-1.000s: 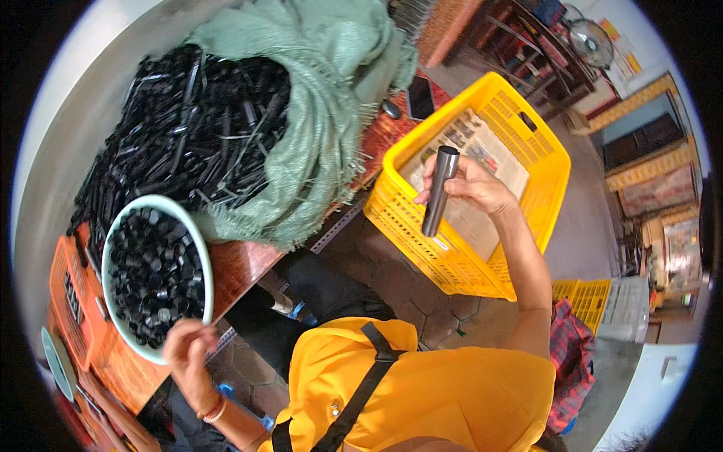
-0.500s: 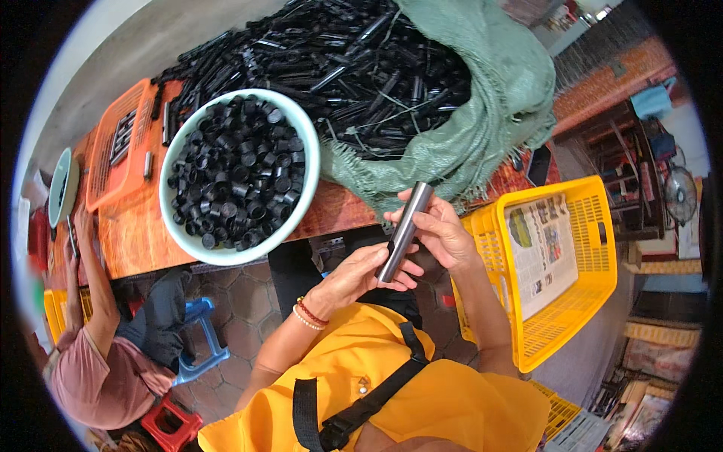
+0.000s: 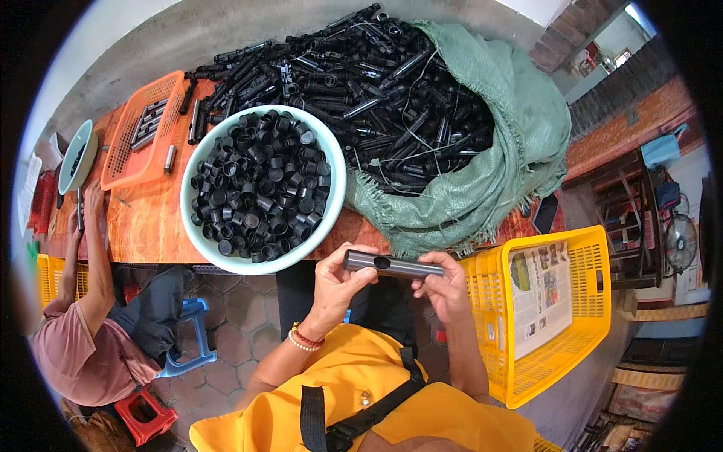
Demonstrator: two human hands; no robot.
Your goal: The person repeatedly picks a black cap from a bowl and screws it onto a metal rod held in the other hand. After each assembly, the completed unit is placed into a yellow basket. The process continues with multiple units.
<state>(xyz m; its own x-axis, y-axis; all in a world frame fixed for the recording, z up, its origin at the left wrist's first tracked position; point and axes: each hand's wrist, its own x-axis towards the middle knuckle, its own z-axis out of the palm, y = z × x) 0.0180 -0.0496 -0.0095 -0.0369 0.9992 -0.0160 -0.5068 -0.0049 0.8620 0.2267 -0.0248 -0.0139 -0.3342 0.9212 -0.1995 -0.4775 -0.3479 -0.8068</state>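
Between my two hands a dark grey tube (image 3: 403,267) lies nearly level, and a dark oval opening shows in its side. My left hand (image 3: 336,285) grips its left end between thumb and fingers. The right end is pinched by my right hand (image 3: 446,289). Just beyond my left hand stands a pale green basin (image 3: 189,224) heaped with small black caps (image 3: 260,188). Farther back, a big pile of black tubular parts (image 3: 361,98) spills out of a green woven sack (image 3: 527,113).
A yellow plastic crate (image 3: 557,374) with newspaper in it stands at my right. On the orange table (image 3: 135,233) lies an orange basket (image 3: 113,181) holding several tubes. At the left sits another person (image 3: 90,354) with a dark tube in hand, near a small green bowl (image 3: 77,158).
The tube has turned from steeply slanted to nearly level, and its side opening now shows. Both hands have shifted with it, my right one lower. The view has tilted slightly.
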